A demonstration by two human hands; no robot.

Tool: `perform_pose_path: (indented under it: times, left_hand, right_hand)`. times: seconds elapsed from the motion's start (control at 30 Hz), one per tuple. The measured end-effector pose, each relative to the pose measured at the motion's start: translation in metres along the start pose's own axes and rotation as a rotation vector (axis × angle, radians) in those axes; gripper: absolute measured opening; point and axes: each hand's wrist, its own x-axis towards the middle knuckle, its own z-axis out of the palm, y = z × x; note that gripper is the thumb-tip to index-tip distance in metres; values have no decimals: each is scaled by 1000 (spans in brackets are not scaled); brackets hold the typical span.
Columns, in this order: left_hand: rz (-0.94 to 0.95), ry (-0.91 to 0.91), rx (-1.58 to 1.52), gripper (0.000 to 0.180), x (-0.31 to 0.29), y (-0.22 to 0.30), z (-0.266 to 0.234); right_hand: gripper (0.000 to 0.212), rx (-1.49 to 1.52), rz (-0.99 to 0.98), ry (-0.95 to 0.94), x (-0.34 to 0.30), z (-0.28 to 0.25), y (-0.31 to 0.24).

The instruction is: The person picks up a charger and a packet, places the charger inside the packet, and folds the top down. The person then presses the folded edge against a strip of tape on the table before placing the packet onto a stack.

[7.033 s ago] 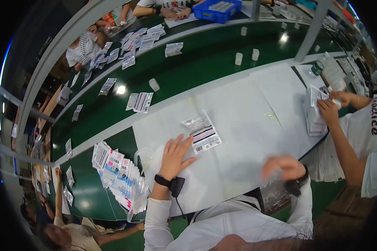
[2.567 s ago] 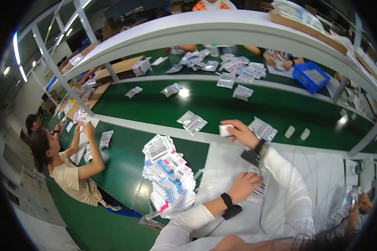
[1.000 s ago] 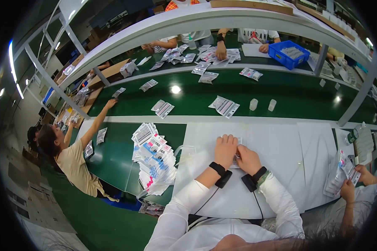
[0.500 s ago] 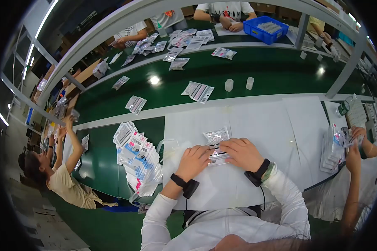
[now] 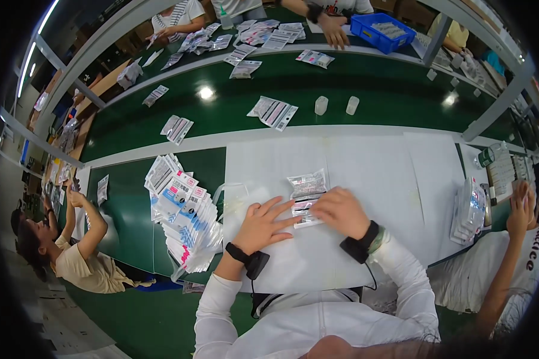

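On the white sheet [image 5: 365,173] covering the near bench, just ahead of the person, lies a small clear plastic packet [image 5: 306,192], flat, with a printed card inside showing dark stripes and a touch of pink. Left hand [image 5: 265,224] rests palm down, fingers spread wide and flat, fingertips touching the packet's lower left edge; it grips nothing. Right hand [image 5: 341,209] lies over the packet's right edge, fingers curled loosely downward; whether they pinch the packet, cannot tell. Both wrists carry dark bands with cables. Left of the sheet, on the green surface, a fanned stack of similar packets [image 5: 182,218], pink and blue print. At far right, another person's hand [image 5: 521,206] sits near a second pile of clear packets [image 5: 470,209].
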Motion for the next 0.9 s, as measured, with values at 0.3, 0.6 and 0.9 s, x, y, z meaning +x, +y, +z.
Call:
perform_pose_path:
  times: [0.3, 0.6, 0.9]
  left_hand:
    - [-34, 4, -27, 40, 7, 7, 9]
    - [-24, 24, -4, 42, 14, 13, 13]
    - [-80, 8, -62, 59, 19, 18, 10]
  right_hand:
    - [15, -234, -34, 39, -3, 29, -38]
    - [13, -54, 32, 93, -28, 17, -17]
    - [28, -707, 526, 251, -141, -106, 54]
